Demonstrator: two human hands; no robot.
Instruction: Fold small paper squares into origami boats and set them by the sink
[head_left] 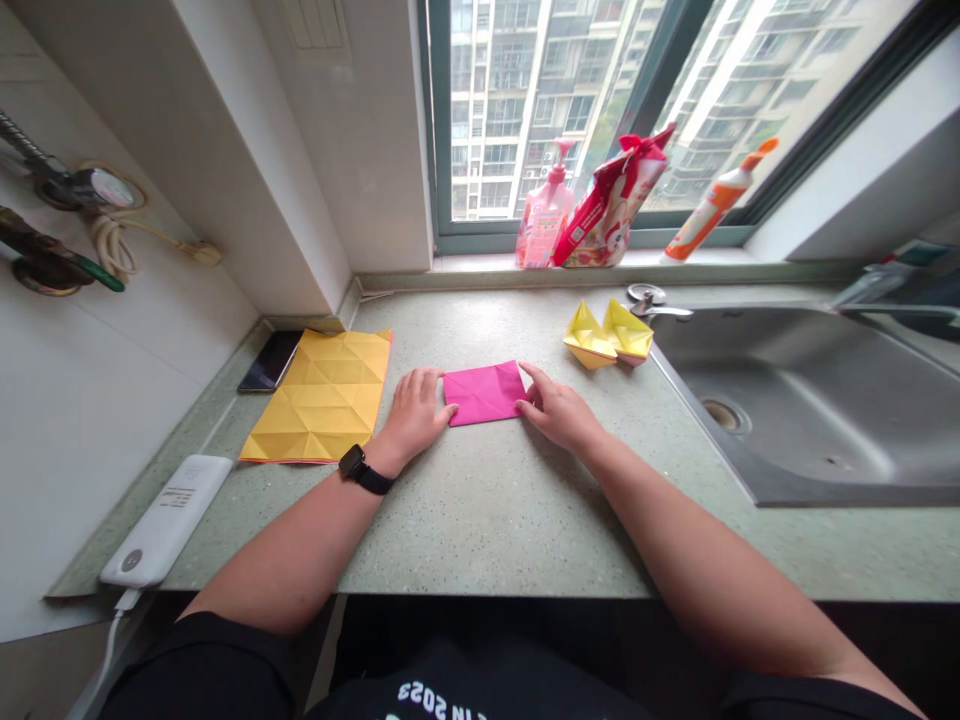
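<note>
A folded sheet of magenta paper (pixel 484 394), a flat rectangle with faint creases, lies on the countertop between my hands. My left hand (pixel 418 410) holds its left edge, with the thumb at the lower corner and the fingers curled at the side. At the right edge, my right hand (pixel 556 405) grips the paper between the thumb low down and the fingers near the upper corner. Left of my left hand lies a creased yellow paper stack (pixel 319 395) with a reddish underside. A yellow folded paper shape (pixel 609 335) with two open peaks stands beyond my right hand.
A steel sink (pixel 817 400) with a faucet (pixel 660 312) takes up the right. A dark phone (pixel 270 362) lies partly under the yellow paper. A white power bank (pixel 166 520) with a cable sits at the left. On the sill stand a pink pump bottle (pixel 544 220), a red bag (pixel 615 205) and an orange-white bottle (pixel 712 210).
</note>
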